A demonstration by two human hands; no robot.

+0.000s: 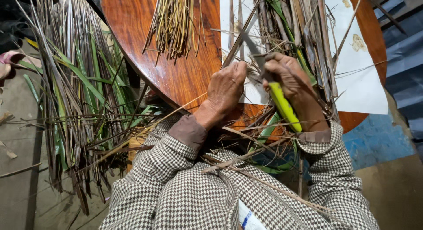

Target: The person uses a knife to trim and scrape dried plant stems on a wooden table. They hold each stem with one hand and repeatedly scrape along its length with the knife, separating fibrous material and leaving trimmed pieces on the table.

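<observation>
the right hand [288, 78] is closed around the yellow-green handle of a knife [282, 104], fingers wrapped tight over the top of the grip, with the handle's lower end sticking out past the wrist toward the houndstooth sleeve [328, 146]. the knife's dark blade [251, 45] runs up and away from the hand, angled to the left, over the white sheet [365, 84] that lies on the round wooden worktop [176, 76]. the left hand [227, 87] sits just beside the right, curled into a fist with its knuckles up, pinching a dry leaf strip [238, 40] that rises along the blade — strip and blade look to be touching, though the exact point of contact is hard to make out among the fibres.

behind the right hand a loose bunch of dry and green palm leaves [299, 23] lies across the white sheet, its lower ends dropping over the worktop edge into the person's lap. further up the worktop, well apart from both hands, rests a small bundle of thin yellowish stems [174, 23]. to the left, on the floor beside the worktop, stands a big heap of long leaves [75, 102], grey-brown mixed with green, fanned out toward the floor. stray strips [264, 181] cross the lap over the patterned jacket.
</observation>
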